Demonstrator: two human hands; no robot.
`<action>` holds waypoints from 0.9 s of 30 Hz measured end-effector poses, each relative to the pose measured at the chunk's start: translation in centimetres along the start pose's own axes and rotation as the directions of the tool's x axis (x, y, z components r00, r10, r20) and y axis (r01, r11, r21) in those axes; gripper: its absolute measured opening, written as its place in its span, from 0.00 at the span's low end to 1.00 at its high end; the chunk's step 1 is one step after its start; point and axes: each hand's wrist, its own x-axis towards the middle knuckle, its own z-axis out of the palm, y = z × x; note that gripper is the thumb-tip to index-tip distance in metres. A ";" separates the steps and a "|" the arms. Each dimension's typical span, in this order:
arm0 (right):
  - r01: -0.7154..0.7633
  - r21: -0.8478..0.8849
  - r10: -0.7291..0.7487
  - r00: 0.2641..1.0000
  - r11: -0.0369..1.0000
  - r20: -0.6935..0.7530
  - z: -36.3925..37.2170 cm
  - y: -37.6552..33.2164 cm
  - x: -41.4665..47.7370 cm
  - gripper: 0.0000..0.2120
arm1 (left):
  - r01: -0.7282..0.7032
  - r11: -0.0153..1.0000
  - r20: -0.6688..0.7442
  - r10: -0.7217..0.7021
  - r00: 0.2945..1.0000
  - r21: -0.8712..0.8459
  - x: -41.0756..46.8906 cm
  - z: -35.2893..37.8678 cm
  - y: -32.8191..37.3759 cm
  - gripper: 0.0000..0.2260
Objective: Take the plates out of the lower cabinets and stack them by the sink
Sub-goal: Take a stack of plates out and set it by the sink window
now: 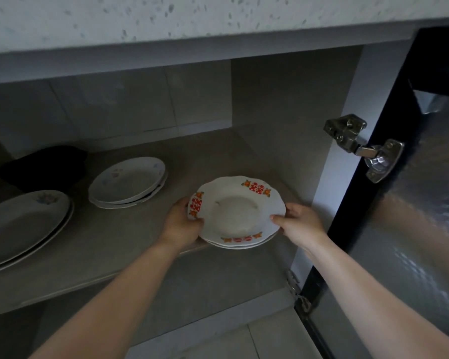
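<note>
We see left hand (182, 224) and right hand (300, 224), fingers curled round opposite rims of stacked plates (236, 211), centre frame, overhanging shelf (130, 229) edge. Tilting could slide one off.

Right of centre, at the front edge of the shelf (130, 229), is a plate stack (236, 213), with the left hand (182, 224) and right hand (300, 224) on its two sides. A second stack (128, 181) lies to its left and a third (24, 224) at far left, with a dark thing (44, 167) behind. The door (412, 203) fills the right.
</note>
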 end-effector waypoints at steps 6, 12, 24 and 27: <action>-0.047 0.037 0.042 0.993 0.998 0.109 -0.1 0.1 -0.9 0.14 | 0.006 1.000 0.014 -0.006 1.000 -0.004 -2.4 -1.5 -1.1 0.18; 0.015 -0.036 -0.011 0.992 0.999 0.122 0.3 -0.6 -1.4 0.21 | 0.091 0.991 0.058 -0.086 0.995 -0.093 -2.6 -1.8 -0.3 0.18; 0.024 -0.060 -0.018 0.995 0.998 0.103 -0.1 -0.4 -4.0 0.26 | 0.053 0.995 0.010 -0.052 0.999 -0.087 -5.6 -2.2 0.2 0.19; 0.043 -0.094 -0.033 0.993 0.995 0.110 -0.1 -0.3 -5.3 0.27 | 0.074 0.994 0.012 -0.073 0.997 -0.082 -7.3 -3.0 -0.2 0.21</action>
